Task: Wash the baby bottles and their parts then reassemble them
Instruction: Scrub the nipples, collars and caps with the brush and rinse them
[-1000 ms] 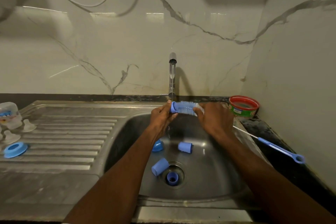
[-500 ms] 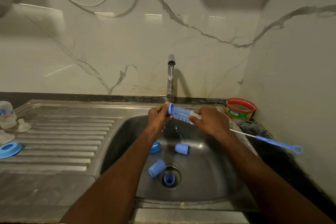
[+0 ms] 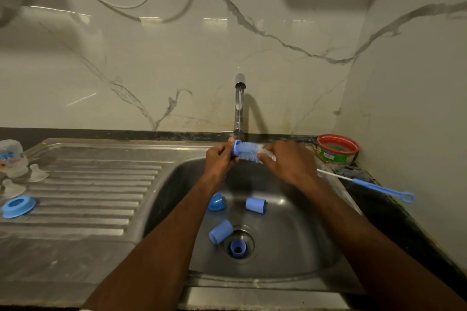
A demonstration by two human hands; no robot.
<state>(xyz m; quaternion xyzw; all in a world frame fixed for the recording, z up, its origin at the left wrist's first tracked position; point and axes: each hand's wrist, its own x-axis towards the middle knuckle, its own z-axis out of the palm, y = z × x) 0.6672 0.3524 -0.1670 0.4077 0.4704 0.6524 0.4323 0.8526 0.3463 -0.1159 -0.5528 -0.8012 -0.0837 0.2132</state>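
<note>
Under the tap's thin stream I hold a bottle brush (image 3: 249,153) with blue bristles. My left hand (image 3: 218,163) pinches its blue tip. My right hand (image 3: 288,163) grips it just past the bristles. Its wire and blue handle (image 3: 379,188) stick out to the right over the counter. Several blue caps lie in the sink (image 3: 298,247): one (image 3: 217,203) beside my left forearm, one (image 3: 255,206) in the middle, one (image 3: 220,232) by the drain and one (image 3: 237,247) in the drain. On the drainboard are a blue ring (image 3: 17,207), two clear nipples (image 3: 38,173) (image 3: 11,188) and a clear bottle (image 3: 11,158).
The tap (image 3: 239,103) stands at the back of the sink with water running. A red-rimmed green tub (image 3: 337,150) sits on the dark counter at the right corner. The marble wall is close on the right. The ribbed drainboard (image 3: 96,192) stretches left.
The brush tipped down to the right half a second ago and is near level again under the stream. Both hands stay on it in about the same place.
</note>
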